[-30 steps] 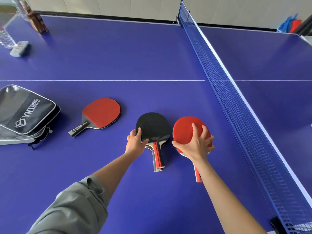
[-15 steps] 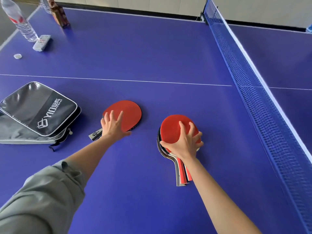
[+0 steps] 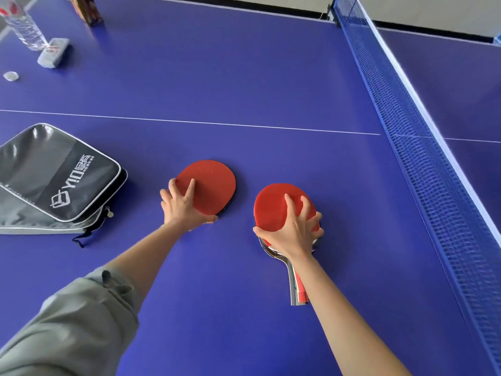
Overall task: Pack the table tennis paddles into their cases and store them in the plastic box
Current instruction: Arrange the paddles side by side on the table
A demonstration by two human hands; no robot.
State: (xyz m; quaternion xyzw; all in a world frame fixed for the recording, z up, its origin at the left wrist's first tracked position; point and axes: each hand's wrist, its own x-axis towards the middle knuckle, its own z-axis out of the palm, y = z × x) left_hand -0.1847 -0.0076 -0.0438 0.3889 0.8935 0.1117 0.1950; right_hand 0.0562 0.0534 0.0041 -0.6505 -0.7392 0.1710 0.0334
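- Hands work apart on a blue table-tennis table [image 3: 271, 77]: left hand [image 3: 182, 206] rests spread on a lone red paddle [image 3: 210, 183], thumb at its near edge; right hand [image 3: 294, 232] clamps a stack of paddles [image 3: 273, 206], handles pointing toward the person.
- Sliding the lone paddle flat onto the stack, handles aligned, would likely ease casing.
- Grey zipped cases [image 3: 54, 175] lie left; no plastic box in view.
- Net [image 3: 423, 147], water bottle [image 3: 23, 23] and bottle cap [image 3: 10, 76] stand well clear.
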